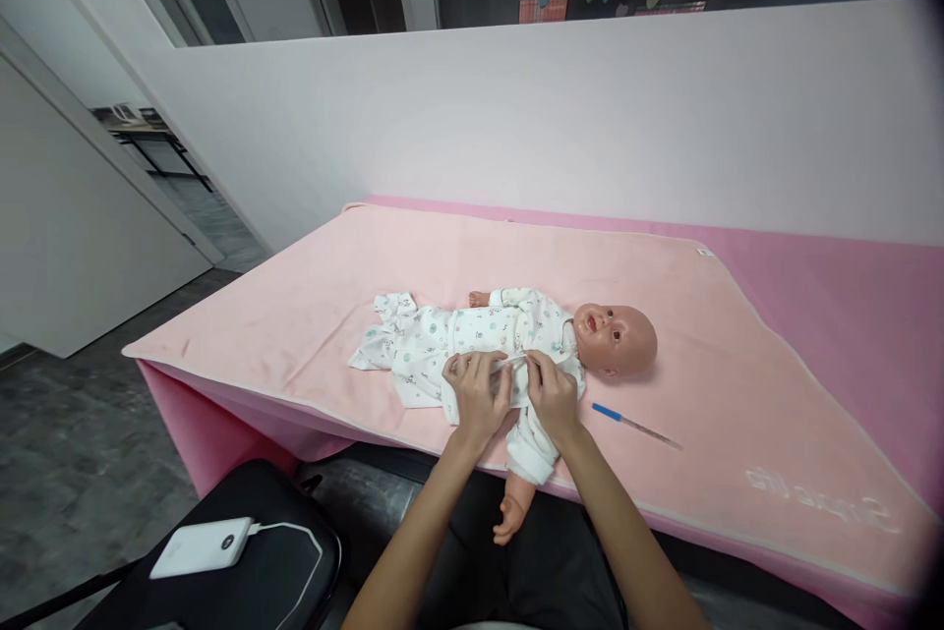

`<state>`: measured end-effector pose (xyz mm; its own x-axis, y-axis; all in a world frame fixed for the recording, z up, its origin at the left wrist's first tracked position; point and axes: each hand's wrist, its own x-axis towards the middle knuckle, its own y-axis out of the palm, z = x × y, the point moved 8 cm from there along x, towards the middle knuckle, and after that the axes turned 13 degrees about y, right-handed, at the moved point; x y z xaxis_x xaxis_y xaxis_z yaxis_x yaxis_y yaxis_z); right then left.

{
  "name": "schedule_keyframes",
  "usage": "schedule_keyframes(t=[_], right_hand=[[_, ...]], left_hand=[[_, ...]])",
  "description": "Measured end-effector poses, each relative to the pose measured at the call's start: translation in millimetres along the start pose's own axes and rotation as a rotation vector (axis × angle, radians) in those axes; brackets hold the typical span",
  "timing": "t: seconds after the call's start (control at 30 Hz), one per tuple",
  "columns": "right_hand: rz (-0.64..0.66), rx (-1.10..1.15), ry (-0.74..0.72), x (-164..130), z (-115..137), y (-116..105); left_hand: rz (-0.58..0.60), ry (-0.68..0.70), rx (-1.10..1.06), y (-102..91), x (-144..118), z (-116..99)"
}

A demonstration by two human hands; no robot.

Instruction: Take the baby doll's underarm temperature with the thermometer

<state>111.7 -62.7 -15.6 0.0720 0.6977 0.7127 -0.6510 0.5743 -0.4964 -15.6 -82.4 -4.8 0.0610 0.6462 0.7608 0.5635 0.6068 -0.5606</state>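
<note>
Both hands on the doll's front: left hand (478, 394) and right hand (552, 392) sit side by side on the baby doll (508, 340), fingers pinched narrow on the front edge of the patterned white romper (442, 340), with what looks like a thin strip or tie stretched between them, too small to tell exactly. Doll lies on its back at centre of the pink blanket (310, 306), head toward 3 o'clock, legs toward 9 o'clock, one arm sleeved and hanging off the near edge at 6 o'clock with the bare doll hand (508, 520) below the table line. Progress, as a judgement: romper is already on the body and both arms are in sleeves, the chest closure is what's being worked, so dressing looks mostly done with the fastening left; leg end of the garment looks loose and rumpled, may need straightening. A thermometer-like stick with a blue tip (634, 425) lies on the blanket at about 4 o'clock from the hands, near the doll's head, apart from it, untouched. Blanket covers a brighter pink table (848, 296) against a plain white wall (516, 109). Dark window above with heart stickers at 12 o'clock. Doorway and grey floor at 9 to 10 o'clock. At 7 o'clock a black bag (258, 551) with a white power bank (201, 546) and cable on top.
</note>
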Motion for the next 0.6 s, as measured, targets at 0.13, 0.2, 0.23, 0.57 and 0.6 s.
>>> schedule_keyframes(t=[0.13,0.2,0.23,0.57,0.6], right_hand=[[-0.021,0.005,-0.001,-2,-2,-2],[-0.026,-0.016,0.015,0,1,-4],[-0.027,-0.031,0.024,1,5,-4],[0.286,0.151,0.039,2,48,29],[0.313,0.176,0.049,1,46,32]], left_hand=[[-0.005,-0.027,0.003,-6.7,-5,11],[-0.009,-0.039,-0.036,-7.7,-7,15],[-0.015,-0.049,-0.056,-8.1,-7,17],[-0.098,-0.16,-0.23,-11.8,-16,30],[-0.101,-0.168,-0.247,-11.6,-17,31]])
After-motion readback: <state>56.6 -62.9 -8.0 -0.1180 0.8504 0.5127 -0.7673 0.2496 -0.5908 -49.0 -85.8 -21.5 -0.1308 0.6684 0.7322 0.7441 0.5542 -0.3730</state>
